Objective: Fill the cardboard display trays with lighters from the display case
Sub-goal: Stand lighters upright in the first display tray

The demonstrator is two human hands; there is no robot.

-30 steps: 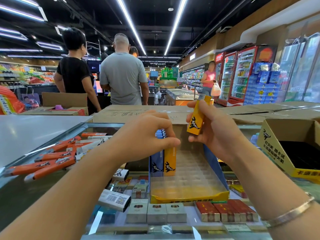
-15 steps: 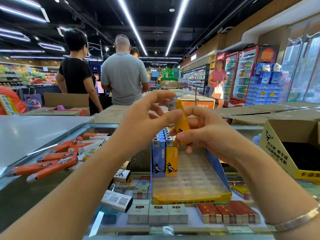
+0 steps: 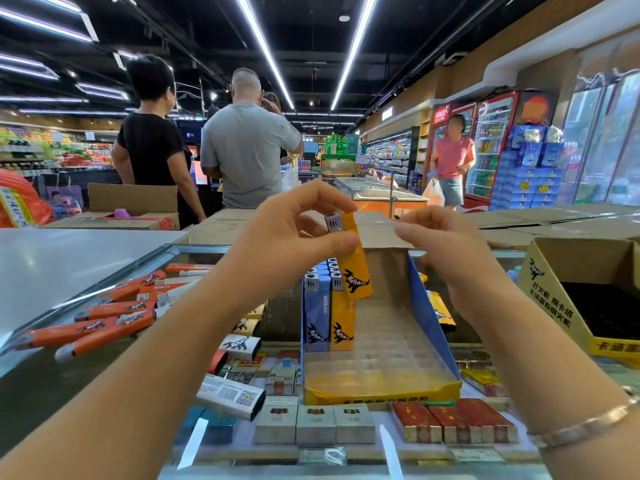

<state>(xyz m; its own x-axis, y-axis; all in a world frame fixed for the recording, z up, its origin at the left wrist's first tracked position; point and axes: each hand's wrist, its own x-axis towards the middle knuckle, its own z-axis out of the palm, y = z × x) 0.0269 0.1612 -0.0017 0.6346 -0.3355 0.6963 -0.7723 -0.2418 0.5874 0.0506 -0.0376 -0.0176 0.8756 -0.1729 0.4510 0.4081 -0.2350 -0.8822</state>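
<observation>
At frame centre, the cardboard display tray is sitting mostly unfilled. Your left hand is pinching the yellow lighter upright above its back row, ready for slotting; your right hand is hovering half-curled, holding nothing.

Supermarket interior, viewed from behind the counter.

Black open ceiling carries long linear light strips running down the aisle. Right wall: glass-door drink coolers with red frames, beside a stack of blue cartons. Left side: stocked shelves. A chest freezer stands mid-aisle. Three shoppers stand near the counter; another person stands by the coolers.
</observation>
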